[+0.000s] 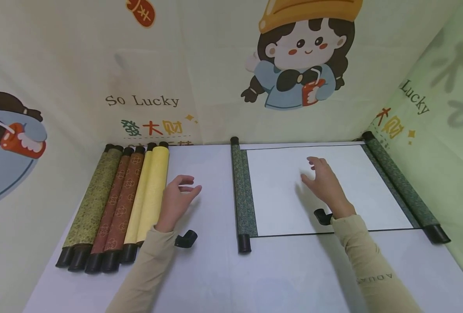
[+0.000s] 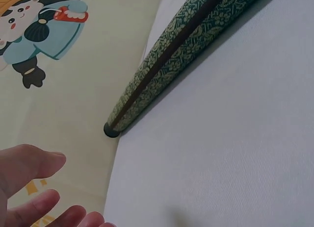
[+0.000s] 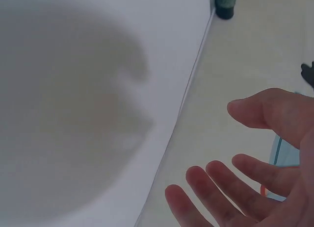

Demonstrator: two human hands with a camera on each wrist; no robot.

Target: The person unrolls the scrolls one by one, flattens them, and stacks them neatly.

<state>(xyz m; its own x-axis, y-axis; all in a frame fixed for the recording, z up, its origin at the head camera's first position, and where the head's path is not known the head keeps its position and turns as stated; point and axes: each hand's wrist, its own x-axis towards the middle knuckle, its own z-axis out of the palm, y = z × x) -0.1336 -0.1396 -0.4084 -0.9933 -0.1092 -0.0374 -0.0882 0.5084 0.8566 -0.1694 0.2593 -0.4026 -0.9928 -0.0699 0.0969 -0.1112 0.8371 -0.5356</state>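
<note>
Green-edged scroll lies unrolled on the worktop, right of centre in head frame. Left hand and right hand empty, fingers loosely parted. Judged light, creasable mid-span; best held by stiff black end caps.

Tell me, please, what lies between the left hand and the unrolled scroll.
The head view shows bare tabletop between the left hand and the unrolled scroll.

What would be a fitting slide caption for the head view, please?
Left hand near rolled scrolls, right hand above an opened blank scroll, both hands empty, at a pale table.
</note>
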